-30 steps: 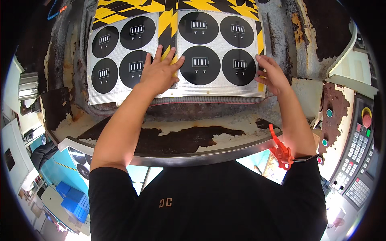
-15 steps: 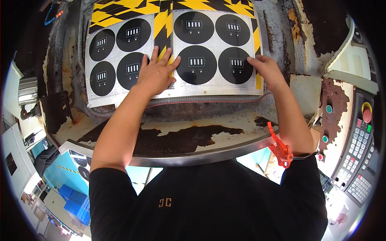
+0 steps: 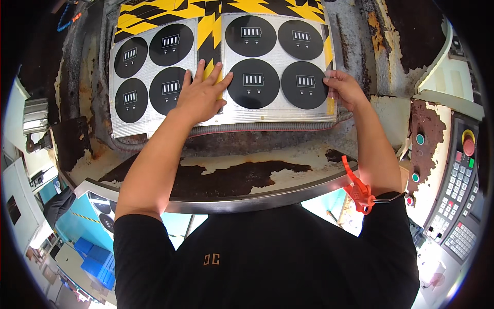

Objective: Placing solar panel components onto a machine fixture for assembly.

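On a silvery board (image 3: pixel 170 122) lie black discs with white battery-shaped marks, in a left and a right group. The right-hand discs (image 3: pixel 253 83) seem to belong to one clear sheet. My right hand (image 3: pixel 345 91) pinches this sheet's right edge, beside the lower right disc (image 3: pixel 304 85), with some fingers under it. My left hand (image 3: pixel 202 98) lies flat, fingers spread, across the striped strip between the groups. It partly covers a disc (image 3: pixel 167 88) of the left group, and its thumb side reaches the right sheet's left edge.
Yellow-and-black tape (image 3: pixel 154 20) borders the board. A grey corrugated hose (image 3: pixel 257 126) runs along its near edge. Closer to me is the machine's metal rim (image 3: pixel 257 204), with a red-orange air gun (image 3: pixel 358 193) at its right. A control panel (image 3: pixel 453 190) stands at far right.
The right group of discs has shifted slightly right, together with my right hand. My left hand has barely moved.
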### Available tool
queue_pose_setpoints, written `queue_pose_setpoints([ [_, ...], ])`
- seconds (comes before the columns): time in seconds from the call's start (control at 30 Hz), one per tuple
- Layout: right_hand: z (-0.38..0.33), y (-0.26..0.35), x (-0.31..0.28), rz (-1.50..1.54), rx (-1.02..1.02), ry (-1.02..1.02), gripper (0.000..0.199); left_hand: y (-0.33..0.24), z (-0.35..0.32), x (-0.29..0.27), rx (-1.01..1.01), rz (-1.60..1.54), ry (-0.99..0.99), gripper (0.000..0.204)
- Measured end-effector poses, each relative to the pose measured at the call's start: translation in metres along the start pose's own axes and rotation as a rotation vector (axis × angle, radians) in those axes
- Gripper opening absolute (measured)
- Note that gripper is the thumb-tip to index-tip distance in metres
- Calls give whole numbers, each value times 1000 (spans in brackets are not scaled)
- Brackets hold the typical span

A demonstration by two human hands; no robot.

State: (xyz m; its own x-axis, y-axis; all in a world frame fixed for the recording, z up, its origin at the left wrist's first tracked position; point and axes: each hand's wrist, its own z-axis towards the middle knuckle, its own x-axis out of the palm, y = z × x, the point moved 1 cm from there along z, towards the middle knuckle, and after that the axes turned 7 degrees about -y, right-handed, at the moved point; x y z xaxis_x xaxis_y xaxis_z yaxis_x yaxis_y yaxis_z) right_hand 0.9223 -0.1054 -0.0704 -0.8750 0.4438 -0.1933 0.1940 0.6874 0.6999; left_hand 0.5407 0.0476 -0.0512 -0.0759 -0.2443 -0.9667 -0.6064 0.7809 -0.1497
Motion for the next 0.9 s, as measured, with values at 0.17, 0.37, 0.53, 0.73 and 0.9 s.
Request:
queue_pose_setpoints([
  [0.17,7,-7,-4,14,-45,62,15,1,0,2,-2,-13,-4,69],
  [0.37,9,-7,-5,15,-38,62,13,2,0,4,5,-14,-15,69],
  [0.53,9,-6,-5,9,-37,65,13,2,0,3,-2,-23,-12,69],
  [0.73,7,-6,-4,4,-37,56,13,2,0,2,-4,-25,-3,69],
  [0.9,10,-8,-6,-10,-38,54,13,2,0,3,-5,-24,15,68],
])
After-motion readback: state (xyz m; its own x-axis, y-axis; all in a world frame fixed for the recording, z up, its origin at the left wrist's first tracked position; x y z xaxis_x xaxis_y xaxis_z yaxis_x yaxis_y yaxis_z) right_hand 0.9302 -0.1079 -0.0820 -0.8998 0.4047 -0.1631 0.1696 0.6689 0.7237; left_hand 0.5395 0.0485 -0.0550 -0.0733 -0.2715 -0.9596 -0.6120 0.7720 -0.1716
